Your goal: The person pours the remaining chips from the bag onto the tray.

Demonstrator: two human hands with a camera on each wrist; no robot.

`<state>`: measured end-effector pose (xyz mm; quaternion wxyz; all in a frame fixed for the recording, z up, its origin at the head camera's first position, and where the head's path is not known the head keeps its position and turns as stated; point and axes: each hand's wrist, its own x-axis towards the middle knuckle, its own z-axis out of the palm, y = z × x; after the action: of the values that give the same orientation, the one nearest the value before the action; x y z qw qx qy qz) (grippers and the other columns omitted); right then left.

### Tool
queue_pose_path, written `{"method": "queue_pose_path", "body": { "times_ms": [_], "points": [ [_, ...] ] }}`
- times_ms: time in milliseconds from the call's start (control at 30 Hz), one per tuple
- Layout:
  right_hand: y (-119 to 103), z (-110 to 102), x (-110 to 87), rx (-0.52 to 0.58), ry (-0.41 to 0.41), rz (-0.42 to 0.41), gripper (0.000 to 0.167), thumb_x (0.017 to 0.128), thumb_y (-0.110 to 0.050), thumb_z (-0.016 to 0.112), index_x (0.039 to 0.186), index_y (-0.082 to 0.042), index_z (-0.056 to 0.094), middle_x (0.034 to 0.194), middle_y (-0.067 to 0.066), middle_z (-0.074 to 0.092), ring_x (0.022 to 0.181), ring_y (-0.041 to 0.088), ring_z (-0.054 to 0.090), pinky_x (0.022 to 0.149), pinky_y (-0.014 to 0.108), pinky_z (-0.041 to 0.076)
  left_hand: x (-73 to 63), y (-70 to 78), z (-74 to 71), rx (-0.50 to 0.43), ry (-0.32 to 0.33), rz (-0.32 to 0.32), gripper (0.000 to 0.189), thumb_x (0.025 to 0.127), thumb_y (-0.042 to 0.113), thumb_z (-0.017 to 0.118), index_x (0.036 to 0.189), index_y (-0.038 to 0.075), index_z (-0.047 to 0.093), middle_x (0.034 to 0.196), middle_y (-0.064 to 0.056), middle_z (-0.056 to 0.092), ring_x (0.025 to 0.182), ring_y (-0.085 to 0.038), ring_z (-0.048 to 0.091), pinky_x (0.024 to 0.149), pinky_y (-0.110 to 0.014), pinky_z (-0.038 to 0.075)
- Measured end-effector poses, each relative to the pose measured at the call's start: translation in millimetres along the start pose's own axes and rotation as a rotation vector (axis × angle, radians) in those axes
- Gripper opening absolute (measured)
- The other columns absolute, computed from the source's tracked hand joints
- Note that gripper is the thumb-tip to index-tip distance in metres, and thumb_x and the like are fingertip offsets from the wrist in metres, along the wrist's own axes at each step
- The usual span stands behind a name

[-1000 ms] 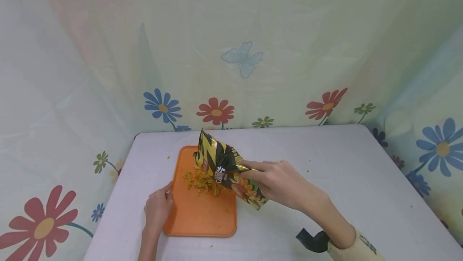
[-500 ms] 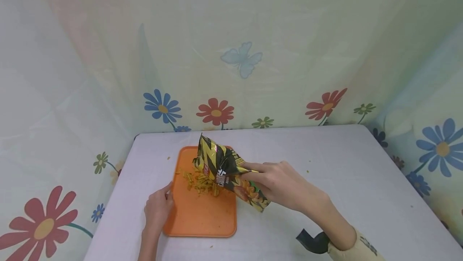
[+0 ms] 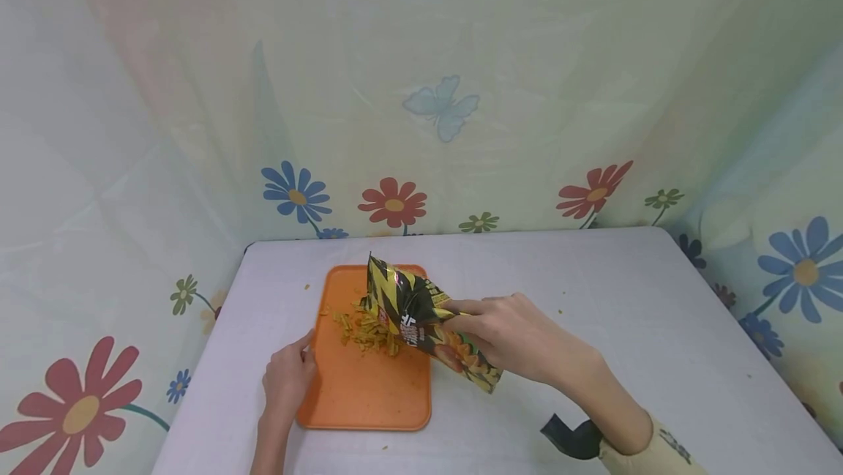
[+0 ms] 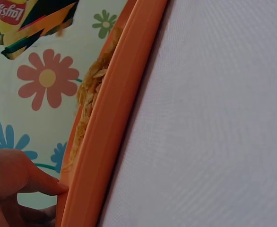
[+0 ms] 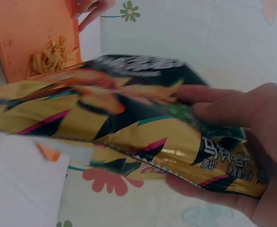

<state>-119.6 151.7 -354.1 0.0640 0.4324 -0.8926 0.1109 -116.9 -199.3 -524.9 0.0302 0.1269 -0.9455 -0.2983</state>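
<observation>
In the head view my right hand (image 3: pixel 520 332) grips a black-and-yellow chip bag (image 3: pixel 411 310), tilted over the upper right part of an orange tray (image 3: pixel 362 405). A pile of broken yellow chips (image 3: pixel 369 332) lies on the tray beside the bag's lower end. My left hand (image 3: pixel 288 372) pinches the tray's left edge; the left wrist view shows its thumb and finger at the orange rim (image 4: pixel 115 104). In the right wrist view the crumpled bag (image 5: pixel 119 94) runs between my thumb and fingers. The inside of the bag is hidden.
A white cloth (image 3: pixel 626 328) covers the table, with a few small crumbs scattered on it. Behind and at both sides hangs a flower-printed curtain (image 3: pixel 540 94). A black strap (image 3: pixel 571 438) hangs by the right forearm.
The bag has dropped slightly and shifted a little to the right in my right hand, its lower corner swinging outward. A few chip bits show farther left on the tray. My left hand stays put.
</observation>
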Motion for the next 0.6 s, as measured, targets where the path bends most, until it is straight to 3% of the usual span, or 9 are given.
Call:
{"method": "queue_pose_path", "body": {
  "times_ms": [600],
  "points": [
    [-1.9,0.0,3.4,0.007,-0.007,-0.014,0.022,0.09,-0.009,0.078,0.11,-0.017,0.08,0.124,0.005,0.074,0.081,0.017,0.075,0.056,0.013,0.046,-0.1,-0.3,-2.4,-0.007,-0.014,-0.007,0.044,0.097,0.004,0.059,0.141,0.003,0.061,0.059,0.001,0.048,0.047,-0.01,0.038,0.044,-0.026,0.033]
  ]
}}
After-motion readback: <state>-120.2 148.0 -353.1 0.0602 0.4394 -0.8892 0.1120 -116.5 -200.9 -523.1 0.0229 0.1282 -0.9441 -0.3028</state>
